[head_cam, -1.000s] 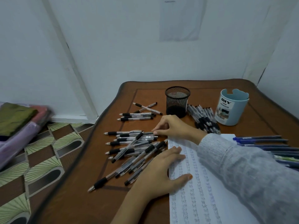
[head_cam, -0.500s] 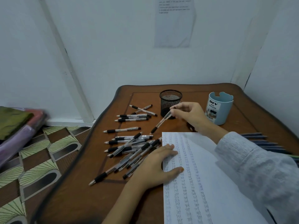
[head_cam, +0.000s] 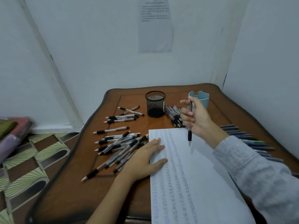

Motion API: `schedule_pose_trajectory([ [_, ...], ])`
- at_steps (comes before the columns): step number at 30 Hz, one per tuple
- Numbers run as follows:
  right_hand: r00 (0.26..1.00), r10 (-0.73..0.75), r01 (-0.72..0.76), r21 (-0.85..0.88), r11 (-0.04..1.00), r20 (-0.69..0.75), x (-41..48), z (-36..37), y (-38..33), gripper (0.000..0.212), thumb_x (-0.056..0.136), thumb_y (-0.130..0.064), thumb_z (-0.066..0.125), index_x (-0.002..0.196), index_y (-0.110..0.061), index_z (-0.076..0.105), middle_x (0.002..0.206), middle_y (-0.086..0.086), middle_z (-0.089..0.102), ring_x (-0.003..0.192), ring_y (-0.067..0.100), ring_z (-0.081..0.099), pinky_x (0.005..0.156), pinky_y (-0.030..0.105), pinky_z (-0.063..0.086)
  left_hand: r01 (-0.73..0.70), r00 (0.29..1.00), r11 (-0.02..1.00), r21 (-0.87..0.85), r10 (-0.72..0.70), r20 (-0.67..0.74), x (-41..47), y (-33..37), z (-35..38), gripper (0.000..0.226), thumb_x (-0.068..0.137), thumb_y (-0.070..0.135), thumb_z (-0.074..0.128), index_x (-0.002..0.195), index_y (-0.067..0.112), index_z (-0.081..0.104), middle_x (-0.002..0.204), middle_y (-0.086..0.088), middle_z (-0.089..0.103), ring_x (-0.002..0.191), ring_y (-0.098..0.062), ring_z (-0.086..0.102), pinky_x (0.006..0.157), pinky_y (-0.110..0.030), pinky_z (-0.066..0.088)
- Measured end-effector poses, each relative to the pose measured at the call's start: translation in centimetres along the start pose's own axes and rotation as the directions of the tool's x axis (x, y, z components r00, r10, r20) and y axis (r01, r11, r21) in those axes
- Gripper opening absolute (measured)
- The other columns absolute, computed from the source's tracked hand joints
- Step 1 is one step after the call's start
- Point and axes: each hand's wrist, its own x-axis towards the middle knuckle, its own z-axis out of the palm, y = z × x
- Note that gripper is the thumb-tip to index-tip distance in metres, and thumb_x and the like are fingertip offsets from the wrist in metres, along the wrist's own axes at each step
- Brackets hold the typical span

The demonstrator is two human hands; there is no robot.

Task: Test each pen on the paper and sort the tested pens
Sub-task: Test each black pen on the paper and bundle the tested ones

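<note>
My right hand (head_cam: 195,116) grips a clear pen with a black grip (head_cam: 189,136) upright, tip down, just above the top of the white paper (head_cam: 194,183). Columns of scribbles cover the paper. My left hand (head_cam: 144,160) lies flat, fingers pressing the paper's left edge. Left of it lies a loose pile of black-grip pens (head_cam: 119,144). A second bunch of black pens (head_cam: 174,115) lies between the black mesh cup (head_cam: 155,104) and my right hand. Blue pens (head_cam: 249,139) lie in a row at the right, partly hidden by my sleeve.
A light blue cup (head_cam: 204,99) stands behind my right hand on the brown wooden table (head_cam: 77,191). White walls close in behind and to the right. Folded cloths (head_cam: 13,133) lie on the patterned floor at the left.
My right hand took a pen from the left pile, lifted it past the mesh cup and turned it upright over the paper's top. My left hand stayed on the paper.
</note>
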Motion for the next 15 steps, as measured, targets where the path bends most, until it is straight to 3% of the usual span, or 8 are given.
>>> schedule_pose_trajectory([
  [4, 0.996, 0.087, -0.090, 0.134, 0.987, 0.023, -1.1, -1.6, 0.1, 0.023, 0.076, -0.026, 0.043, 0.070, -0.012, 0.061, 0.039, -0.005, 0.027, 0.028, 0.006, 0.019, 0.032, 0.011, 0.012, -0.026, 0.999, 0.999, 0.023, 0.026, 0.019, 0.0, 0.0, 0.1, 0.056, 0.088, 0.054, 0.042, 0.141, 0.037, 0.043, 0.153, 0.020, 0.028, 0.140, 0.005, 0.018, 0.115, -0.027, 0.016],
  [7, 0.995, 0.098, -0.100, 0.139, 0.985, 0.026, -2.0, -2.7, 0.1, 0.029, 0.087, -0.027, 0.041, 0.081, -0.009, 0.062, 0.048, -0.004, 0.035, 0.031, 0.005, 0.021, 0.033, 0.015, 0.013, -0.067, 0.996, 0.996, 0.053, 0.070, -0.062, -0.2, -0.2, 0.4, 0.047, 0.086, 0.051, 0.048, 0.128, 0.033, 0.057, 0.141, 0.019, 0.045, 0.130, 0.005, 0.034, 0.110, -0.028, 0.028],
  [9, 0.998, 0.058, -0.058, 0.060, 0.996, -0.003, -2.4, -3.2, -0.3, 0.027, 0.092, -0.019, 0.044, 0.099, -0.004, 0.065, 0.060, -0.001, 0.049, 0.031, 0.003, 0.025, 0.031, 0.014, 0.017, -0.122, 0.986, 0.989, 0.088, 0.131, -0.107, -0.4, 0.0, 0.5, 0.045, 0.084, 0.053, 0.048, 0.119, 0.031, 0.063, 0.129, 0.017, 0.054, 0.119, 0.004, 0.043, 0.102, -0.024, 0.033],
  [12, 0.994, 0.071, -0.076, -0.069, 0.995, -0.078, -2.7, -4.0, -0.7, 0.031, 0.092, -0.001, 0.046, 0.121, 0.002, 0.058, 0.092, 0.013, 0.070, 0.042, 0.006, 0.044, 0.033, 0.011, 0.033, -0.161, 0.978, 0.982, 0.100, 0.172, -0.118, -0.7, 0.5, 0.4, 0.042, 0.084, 0.055, 0.047, 0.113, 0.031, 0.065, 0.116, 0.016, 0.058, 0.108, 0.001, 0.050, 0.090, -0.020, 0.038],
  [14, 0.989, 0.123, -0.128, -0.059, 0.990, -0.084, -2.7, -4.6, -0.8, 0.031, 0.096, -0.011, 0.044, 0.122, 0.003, 0.054, 0.101, 0.018, 0.070, 0.064, 0.017, 0.063, 0.048, 0.021, 0.051, -0.164, 0.978, 0.982, 0.091, 0.174, -0.116, -0.7, 0.6, 0.4, 0.044, 0.086, 0.055, 0.045, 0.118, 0.030, 0.061, 0.113, 0.017, 0.056, 0.105, 0.000, 0.049, 0.086, -0.021, 0.041],
  [15, 0.982, 0.160, -0.170, -0.099, 0.981, -0.095, -2.8, -4.9, -0.8, 0.038, 0.099, -0.025, 0.041, 0.121, 0.001, 0.057, 0.096, 0.017, 0.071, 0.070, 0.022, 0.065, 0.055, 0.028, 0.053, -0.151, 0.980, 0.984, 0.092, 0.161, -0.117, -0.6, 0.6, 0.4, 0.046, 0.087, 0.056, 0.043, 0.123, 0.031, 0.057, 0.112, 0.018, 0.053, 0.104, 0.001, 0.048, 0.085, -0.020, 0.041],
])
